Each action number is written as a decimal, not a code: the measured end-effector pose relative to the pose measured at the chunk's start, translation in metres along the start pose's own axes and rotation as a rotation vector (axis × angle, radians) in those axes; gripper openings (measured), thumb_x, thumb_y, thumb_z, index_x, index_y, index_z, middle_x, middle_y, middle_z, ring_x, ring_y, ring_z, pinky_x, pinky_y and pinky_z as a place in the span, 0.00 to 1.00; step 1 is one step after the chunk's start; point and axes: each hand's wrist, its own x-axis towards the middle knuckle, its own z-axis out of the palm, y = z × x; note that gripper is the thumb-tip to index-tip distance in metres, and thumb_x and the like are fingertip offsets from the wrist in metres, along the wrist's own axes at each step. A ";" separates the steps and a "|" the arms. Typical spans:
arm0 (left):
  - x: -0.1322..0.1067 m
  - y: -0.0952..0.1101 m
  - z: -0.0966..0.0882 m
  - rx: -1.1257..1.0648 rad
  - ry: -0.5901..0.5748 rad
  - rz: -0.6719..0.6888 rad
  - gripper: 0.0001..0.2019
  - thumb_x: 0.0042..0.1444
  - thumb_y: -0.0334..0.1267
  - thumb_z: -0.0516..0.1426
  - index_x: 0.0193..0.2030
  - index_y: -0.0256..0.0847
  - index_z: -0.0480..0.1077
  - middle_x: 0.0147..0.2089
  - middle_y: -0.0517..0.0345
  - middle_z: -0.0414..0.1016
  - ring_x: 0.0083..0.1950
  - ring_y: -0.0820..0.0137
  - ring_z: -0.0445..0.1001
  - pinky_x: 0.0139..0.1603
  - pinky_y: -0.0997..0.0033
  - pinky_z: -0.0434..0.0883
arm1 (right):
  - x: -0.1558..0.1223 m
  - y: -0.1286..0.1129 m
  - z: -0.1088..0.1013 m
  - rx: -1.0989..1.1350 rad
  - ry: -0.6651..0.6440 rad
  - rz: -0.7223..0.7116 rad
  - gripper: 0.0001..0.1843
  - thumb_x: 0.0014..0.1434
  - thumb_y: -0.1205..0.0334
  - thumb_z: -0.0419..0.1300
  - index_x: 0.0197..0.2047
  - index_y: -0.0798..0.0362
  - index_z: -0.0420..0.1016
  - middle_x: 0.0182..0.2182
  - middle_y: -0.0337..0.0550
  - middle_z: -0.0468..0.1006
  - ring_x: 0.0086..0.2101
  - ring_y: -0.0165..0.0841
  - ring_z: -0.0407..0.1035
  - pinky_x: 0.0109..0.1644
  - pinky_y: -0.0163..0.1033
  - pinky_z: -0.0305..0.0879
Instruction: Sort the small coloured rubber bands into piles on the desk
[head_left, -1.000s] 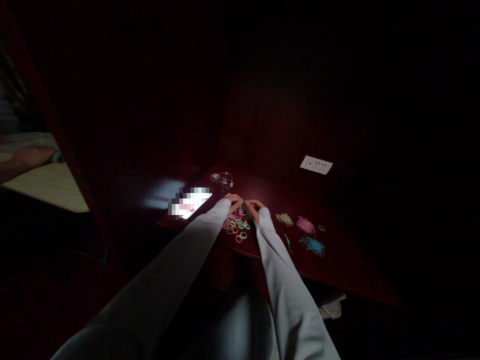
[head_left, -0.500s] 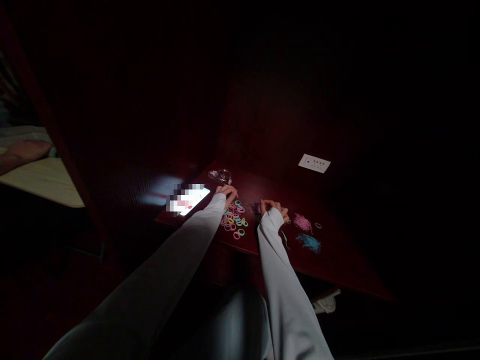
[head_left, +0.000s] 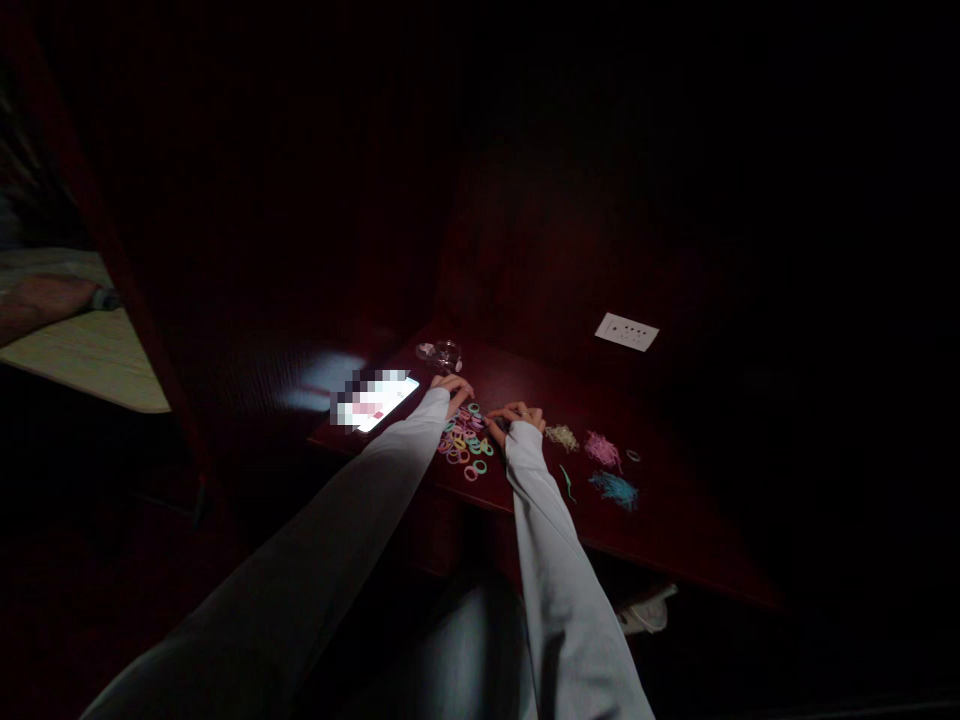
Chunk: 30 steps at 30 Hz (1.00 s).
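Observation:
A heap of small coloured elastic rings (head_left: 465, 445) lies on a dark red table (head_left: 675, 545). My left hand (head_left: 452, 387) rests at the heap's far left edge, fingers curled. At the heap's right edge my right hand (head_left: 517, 415) has its fingers pinched toward the rings; what they hold is too small to see. Both arms wear pale long sleeves. To the right lie a yellowish clump (head_left: 562, 437), a pink clump (head_left: 602, 449) and a blue clump (head_left: 616, 489) of thin bands.
A lit phone (head_left: 379, 400) lies left of my hands, with a small glass dish (head_left: 442, 353) behind it. A white socket plate (head_left: 627, 332) sits on the dark wall. Another person's forearm (head_left: 45, 300) rests on a pale table (head_left: 90, 370) at far left. A green strand (head_left: 568, 482) lies near the front edge.
My right hand went right to the yellowish clump, then came back left to the ring heap. My left hand stayed by the heap.

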 end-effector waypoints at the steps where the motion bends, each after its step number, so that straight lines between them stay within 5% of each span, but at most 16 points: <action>1: 0.000 0.002 -0.001 0.003 -0.012 -0.009 0.13 0.67 0.34 0.52 0.34 0.42 0.75 0.45 0.55 0.82 0.52 0.64 0.72 0.62 0.61 0.66 | 0.000 -0.002 -0.001 -0.010 -0.021 -0.004 0.16 0.67 0.45 0.62 0.39 0.42 0.87 0.46 0.46 0.78 0.50 0.43 0.59 0.52 0.46 0.52; 15: 0.003 0.008 -0.004 -0.007 -0.053 -0.067 0.13 0.64 0.32 0.54 0.30 0.43 0.76 0.44 0.55 0.83 0.51 0.61 0.72 0.62 0.60 0.67 | -0.002 0.000 0.000 -0.101 -0.117 -0.161 0.07 0.65 0.52 0.66 0.39 0.41 0.86 0.44 0.42 0.79 0.47 0.40 0.63 0.49 0.43 0.55; 22: 0.003 0.007 -0.003 -0.014 -0.042 -0.057 0.14 0.63 0.33 0.54 0.28 0.44 0.75 0.43 0.55 0.84 0.50 0.61 0.73 0.61 0.60 0.67 | 0.002 0.000 0.005 0.020 -0.163 -0.073 0.12 0.66 0.50 0.65 0.32 0.42 0.85 0.41 0.41 0.79 0.47 0.40 0.62 0.52 0.45 0.54; 30: 0.001 0.010 -0.004 -0.024 -0.039 -0.020 0.15 0.63 0.32 0.53 0.26 0.44 0.74 0.41 0.55 0.84 0.49 0.62 0.75 0.61 0.60 0.68 | 0.006 -0.004 -0.007 0.037 0.125 0.244 0.18 0.66 0.45 0.62 0.35 0.48 0.85 0.44 0.46 0.79 0.49 0.44 0.60 0.54 0.49 0.51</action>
